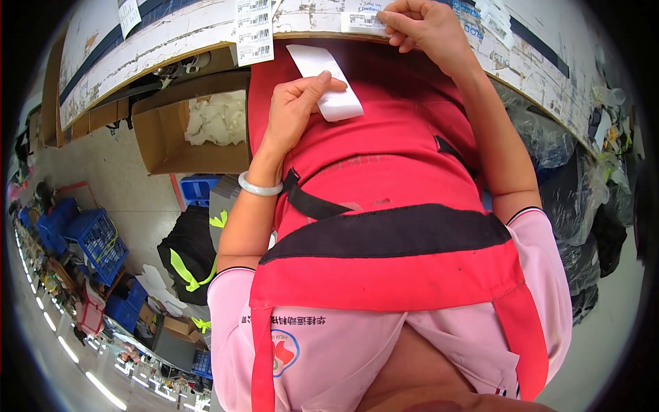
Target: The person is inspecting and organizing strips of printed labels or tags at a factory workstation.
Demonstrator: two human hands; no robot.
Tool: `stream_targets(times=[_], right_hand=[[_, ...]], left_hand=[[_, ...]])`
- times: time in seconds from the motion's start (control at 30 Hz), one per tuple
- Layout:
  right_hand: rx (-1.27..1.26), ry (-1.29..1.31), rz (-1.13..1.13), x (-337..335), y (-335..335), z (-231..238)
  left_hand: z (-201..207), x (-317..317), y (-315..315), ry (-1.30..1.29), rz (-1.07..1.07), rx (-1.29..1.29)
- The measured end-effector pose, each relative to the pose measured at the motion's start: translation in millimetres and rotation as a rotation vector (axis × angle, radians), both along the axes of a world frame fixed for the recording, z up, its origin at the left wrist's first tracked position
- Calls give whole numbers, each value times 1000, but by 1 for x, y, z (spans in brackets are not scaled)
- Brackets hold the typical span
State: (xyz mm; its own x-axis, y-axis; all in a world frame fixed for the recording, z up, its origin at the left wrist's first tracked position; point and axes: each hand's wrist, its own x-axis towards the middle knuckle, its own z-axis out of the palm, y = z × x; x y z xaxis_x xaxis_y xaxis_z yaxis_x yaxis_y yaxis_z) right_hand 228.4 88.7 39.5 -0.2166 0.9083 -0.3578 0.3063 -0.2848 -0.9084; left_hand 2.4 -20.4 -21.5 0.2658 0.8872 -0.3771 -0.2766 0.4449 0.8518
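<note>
holding paper strip (342, 104) in left hand (294, 110), upper centre; pinching label (360, 23) edge with right hand (434, 34), top centre, probably for control

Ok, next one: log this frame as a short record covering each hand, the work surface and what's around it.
Left hand: holding a white paper strip above the lap
Right hand: fingers at the right end of a white label; firm pinch unclear
Work surface: worn white tabletop
At its edge: printed label sheet, overhanging
Nearby: open cardboard box with off-white pieces
Clothing: red apron
</note>
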Motion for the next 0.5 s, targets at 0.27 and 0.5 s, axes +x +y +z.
stream_targets(times=[0.27,0.5], right_hand=[[-3,-39,-1,-2,1,-1],[-17,-58,-3,-4,1,0]], left_hand=[[-3,0,0,7,-13,-19],[-4,-1,0,7,-27,-27]])
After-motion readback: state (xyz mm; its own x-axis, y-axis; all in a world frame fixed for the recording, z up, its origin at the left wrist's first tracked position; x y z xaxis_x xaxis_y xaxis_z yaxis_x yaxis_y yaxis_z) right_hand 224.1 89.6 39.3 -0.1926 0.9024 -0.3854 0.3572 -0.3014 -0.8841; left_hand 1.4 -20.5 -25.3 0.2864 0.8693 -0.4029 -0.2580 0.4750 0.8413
